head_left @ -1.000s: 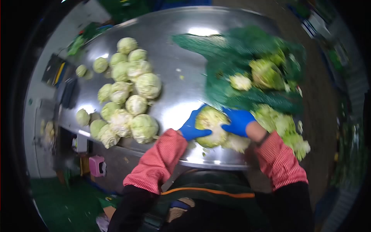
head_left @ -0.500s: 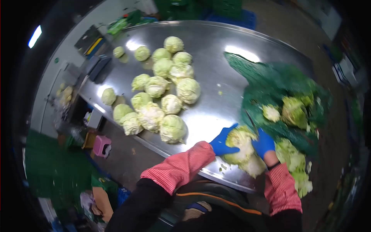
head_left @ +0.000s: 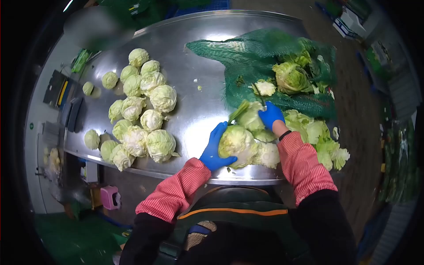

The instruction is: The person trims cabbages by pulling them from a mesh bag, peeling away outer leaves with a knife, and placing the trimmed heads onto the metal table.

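Observation:
My left hand [head_left: 215, 148], in a blue glove, steadies a cabbage head [head_left: 238, 145] from its left side, thumb along the lower front and fingers over the top. My right hand [head_left: 271, 115], also blue-gloved, is closed on a knife whose thin dark blade [head_left: 257, 92] points up and left. This hand is against a loose pale-green outer leaf [head_left: 250, 117] standing away from the head. A cut leaf [head_left: 267, 154] lies beside the cabbage, partly under it.
Several cabbage heads [head_left: 150, 120] are grouped on the left of the steel table [head_left: 194, 101]. A green net bag [head_left: 247, 57] lies at the right with a leafy cabbage [head_left: 291, 78] and a small trimmed piece [head_left: 265, 88] on it. Loose leaves [head_left: 316, 134] lie right of my right arm.
My view has shifted to the right. My right hand has moved up from the cabbage's side, and a leaf now stands off the head. My left hand stays on the cabbage.

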Available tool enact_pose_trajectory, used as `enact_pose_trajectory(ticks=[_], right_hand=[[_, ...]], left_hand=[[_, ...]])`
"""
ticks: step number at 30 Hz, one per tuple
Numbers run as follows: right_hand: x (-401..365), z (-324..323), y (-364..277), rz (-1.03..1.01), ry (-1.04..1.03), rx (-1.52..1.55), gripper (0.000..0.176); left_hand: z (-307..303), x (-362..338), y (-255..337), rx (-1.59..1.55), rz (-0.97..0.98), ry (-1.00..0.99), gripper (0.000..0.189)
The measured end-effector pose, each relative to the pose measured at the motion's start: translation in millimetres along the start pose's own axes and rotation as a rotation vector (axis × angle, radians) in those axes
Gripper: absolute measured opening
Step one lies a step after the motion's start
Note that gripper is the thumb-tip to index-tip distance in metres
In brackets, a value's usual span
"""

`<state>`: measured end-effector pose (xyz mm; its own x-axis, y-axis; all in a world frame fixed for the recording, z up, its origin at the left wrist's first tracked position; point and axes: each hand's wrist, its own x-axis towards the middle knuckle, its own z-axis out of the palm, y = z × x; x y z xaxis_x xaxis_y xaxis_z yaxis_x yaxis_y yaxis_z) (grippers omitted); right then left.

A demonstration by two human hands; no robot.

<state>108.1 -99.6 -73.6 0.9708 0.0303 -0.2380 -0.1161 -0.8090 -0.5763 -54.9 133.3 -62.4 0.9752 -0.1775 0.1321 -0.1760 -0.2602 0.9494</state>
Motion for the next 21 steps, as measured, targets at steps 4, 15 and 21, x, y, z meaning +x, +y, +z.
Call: enact_pose_trajectory(ticks=[4, 15, 21], right_hand=[[9.5, -17.6, 26.9, 0.078, -0.003, -0.135, 0.059], [-88.5, -23.4, -40.4, -0.286, -0.341, -0.003, 0.063], [-128.5, -29.6, -24.4, -0.38, -0.015, -0.177, 0.032]], left_hand=[[-2.7, -7.7, -7.7, -0.073, -0.002, 0.06, 0.108], [-40.1, 55.6, 16.7, 0.191, -0.066, 0.226, 0.081], [-28.1, 61.2, -17.8, -0.03, -0.494, 0.214, 0.074]])
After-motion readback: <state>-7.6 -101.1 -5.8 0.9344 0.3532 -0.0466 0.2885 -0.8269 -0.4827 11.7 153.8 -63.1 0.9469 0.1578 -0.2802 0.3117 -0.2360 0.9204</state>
